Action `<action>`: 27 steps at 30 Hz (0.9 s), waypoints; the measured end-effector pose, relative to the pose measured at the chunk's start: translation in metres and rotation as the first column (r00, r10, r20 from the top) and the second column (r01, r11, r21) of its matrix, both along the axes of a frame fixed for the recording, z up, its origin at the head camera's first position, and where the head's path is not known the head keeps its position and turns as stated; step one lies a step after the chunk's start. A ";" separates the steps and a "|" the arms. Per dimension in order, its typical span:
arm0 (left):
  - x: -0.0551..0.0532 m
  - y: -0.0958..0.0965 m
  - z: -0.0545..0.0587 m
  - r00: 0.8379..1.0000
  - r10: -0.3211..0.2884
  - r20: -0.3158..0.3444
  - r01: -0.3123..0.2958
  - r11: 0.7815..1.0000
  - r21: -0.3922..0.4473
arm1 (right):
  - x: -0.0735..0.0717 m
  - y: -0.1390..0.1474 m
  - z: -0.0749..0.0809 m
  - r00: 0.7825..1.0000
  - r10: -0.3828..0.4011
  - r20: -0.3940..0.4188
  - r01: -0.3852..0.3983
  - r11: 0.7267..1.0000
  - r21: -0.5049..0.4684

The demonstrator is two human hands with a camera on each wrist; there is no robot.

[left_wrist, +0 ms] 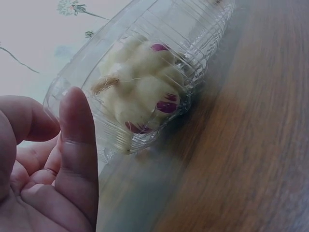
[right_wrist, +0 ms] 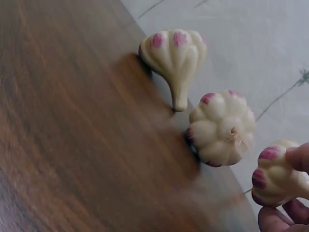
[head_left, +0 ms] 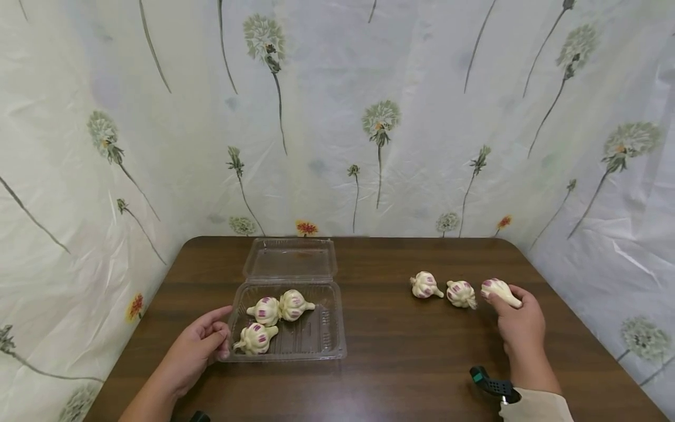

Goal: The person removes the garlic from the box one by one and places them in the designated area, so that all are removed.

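Observation:
In the head view a clear plastic clamshell box (head_left: 316, 346) lies with its lid folded back, and three garlic bulbs (head_left: 255, 339) sit toward its left side. My left hand (head_left: 196, 346) pinches the box's left rim between thumb and fingers; in the left wrist view one garlic bulb (left_wrist: 140, 87) shows through the plastic wall. At the right, my right hand (head_left: 523, 322) pinches another garlic bulb (right_wrist: 277, 176), thumb on one side and fingers underneath. Just left of it, two more bulbs, a nearer one (head_left: 461, 294) and a farther one (head_left: 425, 285), rest on the table.
The brown wooden table (head_left: 390, 363) extends under everything. Behind it and on both sides hangs a pale sheet (head_left: 327, 117) with a dandelion print. A dark band (head_left: 495, 384) is on the right wrist, above a light sleeve (head_left: 538, 404).

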State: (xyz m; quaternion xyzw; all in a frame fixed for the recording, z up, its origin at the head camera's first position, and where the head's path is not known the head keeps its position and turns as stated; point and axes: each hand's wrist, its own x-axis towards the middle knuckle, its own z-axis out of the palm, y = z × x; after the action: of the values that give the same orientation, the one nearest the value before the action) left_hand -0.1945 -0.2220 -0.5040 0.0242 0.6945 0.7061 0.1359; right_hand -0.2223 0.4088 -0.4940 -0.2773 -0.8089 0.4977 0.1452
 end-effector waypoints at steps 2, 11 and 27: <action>0.000 -0.001 0.000 1.000 -0.004 -0.004 0.004 1.000 -0.001 | -0.002 0.001 -0.004 1.000 0.000 0.003 0.000 1.000 -0.015; -0.001 -0.002 -0.002 1.000 -0.007 -0.011 0.007 1.000 -0.007 | -0.005 0.002 -0.013 1.000 -0.010 0.018 0.010 1.000 -0.021; -0.001 -0.001 -0.003 1.000 -0.002 -0.016 0.002 1.000 -0.019 | -0.008 0.003 -0.022 1.000 0.014 0.021 -0.014 1.000 0.013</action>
State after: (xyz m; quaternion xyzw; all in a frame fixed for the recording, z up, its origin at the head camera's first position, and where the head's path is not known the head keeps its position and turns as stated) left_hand -0.1959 -0.2229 -0.5066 0.0293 0.7023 0.6990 0.1313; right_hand -0.2303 0.4117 -0.5161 -0.2757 -0.8154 0.4907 0.1351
